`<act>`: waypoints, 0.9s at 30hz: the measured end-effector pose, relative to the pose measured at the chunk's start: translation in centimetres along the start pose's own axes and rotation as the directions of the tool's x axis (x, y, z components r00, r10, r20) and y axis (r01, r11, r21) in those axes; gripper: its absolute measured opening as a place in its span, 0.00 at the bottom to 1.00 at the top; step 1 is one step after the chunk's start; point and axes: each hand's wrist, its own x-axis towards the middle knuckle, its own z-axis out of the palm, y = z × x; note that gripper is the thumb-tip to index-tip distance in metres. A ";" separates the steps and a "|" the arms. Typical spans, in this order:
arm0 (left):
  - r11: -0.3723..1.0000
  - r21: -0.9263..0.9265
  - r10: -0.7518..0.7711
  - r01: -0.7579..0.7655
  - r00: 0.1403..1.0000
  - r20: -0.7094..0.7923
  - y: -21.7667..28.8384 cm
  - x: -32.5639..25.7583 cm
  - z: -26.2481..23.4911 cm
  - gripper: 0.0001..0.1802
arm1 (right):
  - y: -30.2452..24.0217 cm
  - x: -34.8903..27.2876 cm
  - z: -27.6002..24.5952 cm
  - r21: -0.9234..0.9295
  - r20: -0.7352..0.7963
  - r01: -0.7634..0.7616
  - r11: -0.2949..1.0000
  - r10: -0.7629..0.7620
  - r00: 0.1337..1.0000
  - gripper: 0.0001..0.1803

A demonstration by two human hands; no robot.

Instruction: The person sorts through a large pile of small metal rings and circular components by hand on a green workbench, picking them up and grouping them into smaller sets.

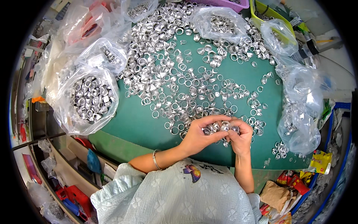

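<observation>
Loose silver-coloured metal rings [192, 89] lie scattered and heaped over a green tabletop [138, 128]. Near the front edge my two hands meet over the pile. My left hand [201, 131] is curled around several rings [212, 128], its thumb reaching toward the right hand. With its fingertips and thumb pinched, my right hand [239, 135] grips a ring [225, 126] with a broad, shiny face. More rings show between and just below the fingers. How many each palm holds is hidden.
At the left stands an open clear plastic bag [108, 112] of rings. Another bag [223, 26] of rings sits at the back, near a yellow-green basket [274, 15]. Clear bags [302, 108] line the right edge, beside a small ring cluster [279, 150]. Drawers [71, 160] stand at lower left.
</observation>
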 end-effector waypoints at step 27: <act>0.977 0.131 0.133 -0.166 0.965 0.228 1.1 -0.7 -0.9 0.18 | -1.7 -0.9 0.9 -0.573 0.297 0.665 0.479 -0.635 0.713 0.10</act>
